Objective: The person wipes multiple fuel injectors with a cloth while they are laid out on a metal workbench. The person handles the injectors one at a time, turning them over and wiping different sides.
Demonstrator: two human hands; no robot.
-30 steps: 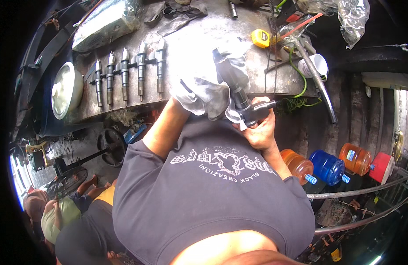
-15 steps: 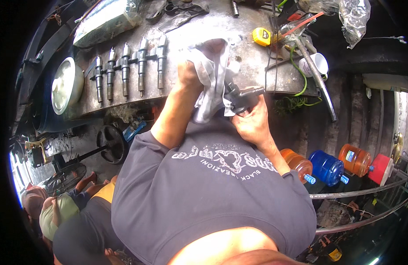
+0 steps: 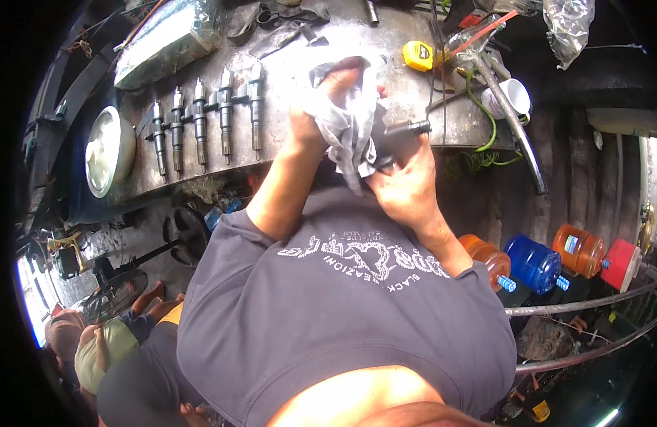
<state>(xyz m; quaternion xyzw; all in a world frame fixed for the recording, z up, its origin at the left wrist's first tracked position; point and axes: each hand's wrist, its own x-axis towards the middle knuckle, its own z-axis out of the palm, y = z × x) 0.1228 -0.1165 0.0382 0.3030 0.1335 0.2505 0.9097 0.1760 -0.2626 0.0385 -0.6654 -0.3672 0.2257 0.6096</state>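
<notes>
In my right hand point(image 3: 407, 178), above the bench's front edge, is a dark metal fuel injector point(image 3: 411, 129), its short side stub poking out past the fingers. My left hand point(image 3: 340, 80) is closed on a whitish rag point(image 3: 351, 135), which is bunched against the injector and hangs down from it. Much of the injector's body is hidden by the rag and the fingers. Several similar injectors point(image 3: 200, 124) lie side by side on the metal bench point(image 3: 277, 78), left of my hands.
A pale round basin point(image 3: 109, 153) is at the bench's left end, near a plastic-wrapped box point(image 3: 168, 44). To the right are a yellow tape measure point(image 3: 418, 55), a white mug point(image 3: 515, 98) and a metal pipe point(image 3: 517, 135). Large water bottles point(image 3: 533, 263) stand lower right; people point(image 3: 104, 349) sit lower left.
The rag has been gathered closer around the injector, and its hanging end has shifted to the right. The injector's stub has risen slightly. My view has tilted a little.
</notes>
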